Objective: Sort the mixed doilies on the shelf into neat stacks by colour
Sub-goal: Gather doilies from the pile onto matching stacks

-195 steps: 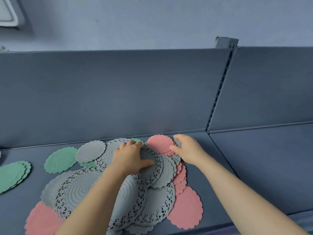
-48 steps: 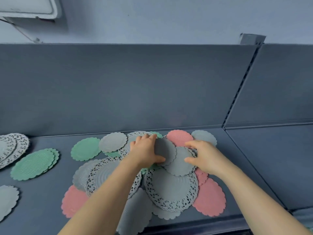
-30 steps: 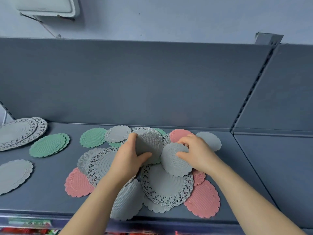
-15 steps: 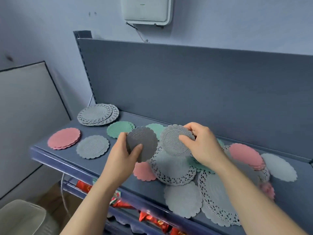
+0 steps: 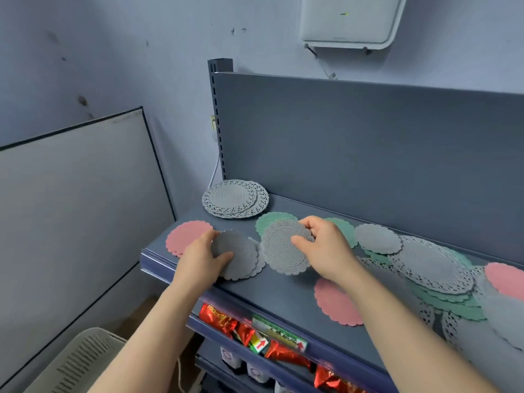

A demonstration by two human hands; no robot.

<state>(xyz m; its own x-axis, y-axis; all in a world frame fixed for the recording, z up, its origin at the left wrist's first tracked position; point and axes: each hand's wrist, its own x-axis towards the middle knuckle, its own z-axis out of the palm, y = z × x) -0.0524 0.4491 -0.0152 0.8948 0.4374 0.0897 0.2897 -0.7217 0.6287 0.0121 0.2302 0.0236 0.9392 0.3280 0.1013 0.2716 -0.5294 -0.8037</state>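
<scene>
Sorting is begun but, I judge, less than half done. Four piles sit at the left end of the shelf (image 5: 283, 292): a lace stack (image 5: 235, 198) in the back corner, a pink stack (image 5: 185, 239) at the front corner, a green stack (image 5: 269, 221) behind the hands, and a small grey stack (image 5: 258, 260) by the front edge. The left grip (image 5: 202, 258) holds a grey doily (image 5: 236, 255) over that grey stack, thumb on top. The right grip (image 5: 326, 248) pinches a second doily (image 5: 283, 251), also grey, just beside it. Toward the right end a mixed heap (image 5: 436, 268) lies overlapped and unsorted, and a loose pink doily (image 5: 337, 306) lies near the front edge.
</scene>
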